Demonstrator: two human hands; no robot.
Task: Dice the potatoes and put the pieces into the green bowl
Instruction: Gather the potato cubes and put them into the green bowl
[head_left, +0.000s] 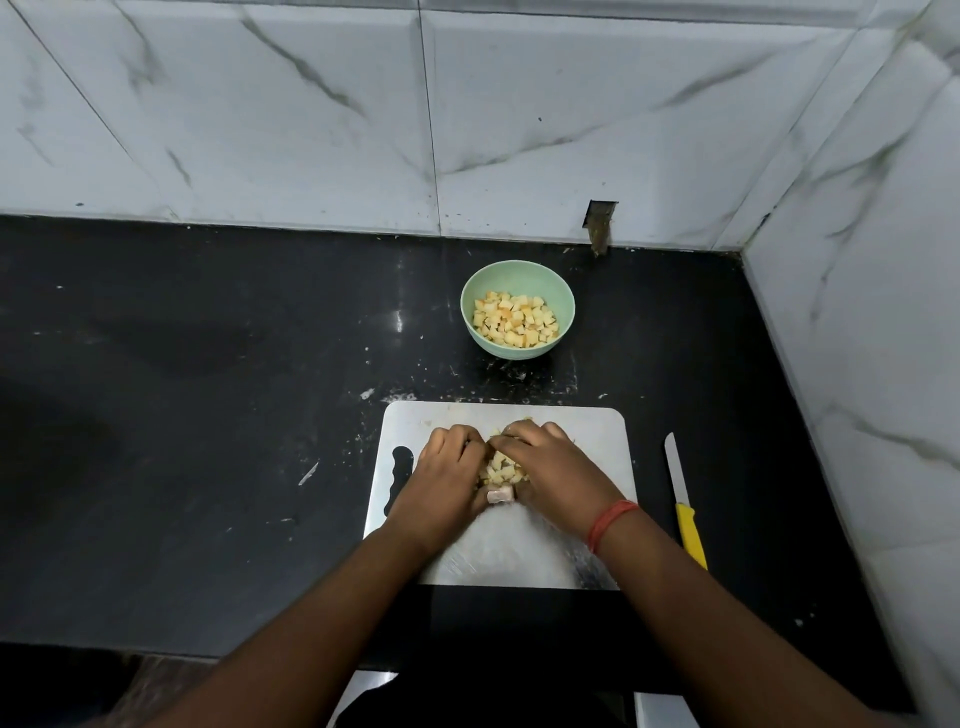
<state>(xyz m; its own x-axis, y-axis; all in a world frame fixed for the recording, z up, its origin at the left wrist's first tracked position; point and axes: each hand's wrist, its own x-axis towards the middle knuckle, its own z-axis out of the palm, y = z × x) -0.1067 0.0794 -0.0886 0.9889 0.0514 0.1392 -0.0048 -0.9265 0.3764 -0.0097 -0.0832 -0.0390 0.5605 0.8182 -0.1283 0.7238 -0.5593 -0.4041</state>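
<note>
Gathering diced potato (501, 467) on the board (587, 431), the left hand (447, 478) and right hand (550, 467) cup the pile, fingers curled round it. Next, I judge, lift it to the bowl (514, 275) beyond the board, already part filled; the knife (684, 499) lies right of the board.

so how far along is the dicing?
Done: the green bowl already holds diced potato, and the knife lies set down right of the cutting board. In hand: left hand and right hand cup a pile of potato cubes. Left: moving that pile into the bowl.
</note>
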